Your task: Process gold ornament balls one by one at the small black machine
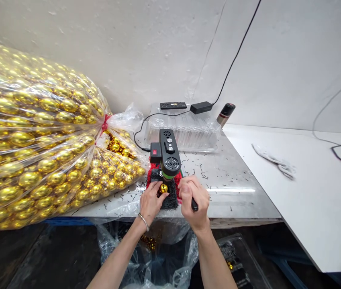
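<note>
A small gold ball (163, 188) sits under the head of a black bench machine (170, 150), on its dark base (170, 202). My left hand (151, 200) pinches the ball between thumb and fingers from the left. On the right, my right hand (195, 200) is wrapped round a lever with a black handle end (194, 205). A red switch (154, 152) shows on the box at the machine's left side. Red fuzzy matting (178, 185) lies beneath the machine.
A large clear bag of gold balls (37, 148) fills the left. Behind the machine stands a clear plastic tray stack (185, 134) bearing a power adapter (201, 107) and remote (173, 105). A bottle (226, 114) leans nearby. Dark bits litter the table (233, 180); an open plastic bag (182, 257) hangs below.
</note>
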Tool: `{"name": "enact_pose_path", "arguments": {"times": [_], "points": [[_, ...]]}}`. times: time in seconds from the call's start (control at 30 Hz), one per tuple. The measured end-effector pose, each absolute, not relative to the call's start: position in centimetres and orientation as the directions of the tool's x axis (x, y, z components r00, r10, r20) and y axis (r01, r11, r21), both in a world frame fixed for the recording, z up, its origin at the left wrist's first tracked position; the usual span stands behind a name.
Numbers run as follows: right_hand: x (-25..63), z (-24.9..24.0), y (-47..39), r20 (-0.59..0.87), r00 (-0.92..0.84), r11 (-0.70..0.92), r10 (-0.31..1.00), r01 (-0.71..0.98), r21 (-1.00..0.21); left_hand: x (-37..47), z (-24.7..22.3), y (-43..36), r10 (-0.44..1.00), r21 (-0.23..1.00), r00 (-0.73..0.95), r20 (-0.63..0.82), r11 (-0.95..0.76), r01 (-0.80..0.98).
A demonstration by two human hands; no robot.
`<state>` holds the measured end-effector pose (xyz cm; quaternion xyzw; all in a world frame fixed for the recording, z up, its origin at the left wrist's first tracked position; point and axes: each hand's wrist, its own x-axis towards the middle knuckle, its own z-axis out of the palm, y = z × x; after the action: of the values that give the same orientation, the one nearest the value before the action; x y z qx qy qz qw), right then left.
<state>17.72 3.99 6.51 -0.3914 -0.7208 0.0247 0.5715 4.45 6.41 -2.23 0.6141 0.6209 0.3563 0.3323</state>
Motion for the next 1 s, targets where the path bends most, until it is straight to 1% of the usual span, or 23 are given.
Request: {"name": "enact_pose_path", "arguments": {"times": [0.13, 0.33, 0.47, 0.67, 0.8, 0.93, 1.0], "points": [[17.7, 5.8, 3.6, 0.792, -0.045, 0.683, 0.609, 0.537, -0.495, 4.6, -2.2, 6.8, 0.999, 0.836, -0.006, -0.034, 0.032, 0.547], [17.4, 2.4, 3.4, 0.806, 0.011, 0.700, 0.592, 0.489, -0.521, 4.3, -2.3, 7.3, 0.999, 0.799, 0.035, -0.038, 0.009, 0.601], [17.3, 0.0, 3.8, 0.844, 0.006, 0.729, 0.536, 0.500, -0.467, 4.3, -2.5, 7.4, 0.998, 0.812, 0.030, -0.059, 0.030, 0.583], [17.1, -1.6, 4.7, 0.886, 0.046, 0.764, 0.462, 0.486, -0.424, 4.4, -2.4, 7.4, 0.997, 0.762, 0.042, -0.069, 0.026, 0.647], [17.2, -2.4, 5.0, 0.890, 0.055, 0.769, 0.453, 0.481, -0.421, 4.4, -2.2, 7.4, 0.997, 0.757, 0.044, -0.062, 0.018, 0.654], [17.2, -3.1, 5.0, 0.901, -0.021, 0.773, 0.433, 0.523, -0.359, 4.4, -2.2, 7.4, 0.995, 0.722, 0.055, -0.081, 0.020, 0.691], [17.1, -2.7, 4.9, 0.900, -0.006, 0.763, 0.436, 0.532, -0.366, 4.4, -2.2, 7.4, 0.996, 0.726, 0.053, -0.072, 0.016, 0.687]]}}
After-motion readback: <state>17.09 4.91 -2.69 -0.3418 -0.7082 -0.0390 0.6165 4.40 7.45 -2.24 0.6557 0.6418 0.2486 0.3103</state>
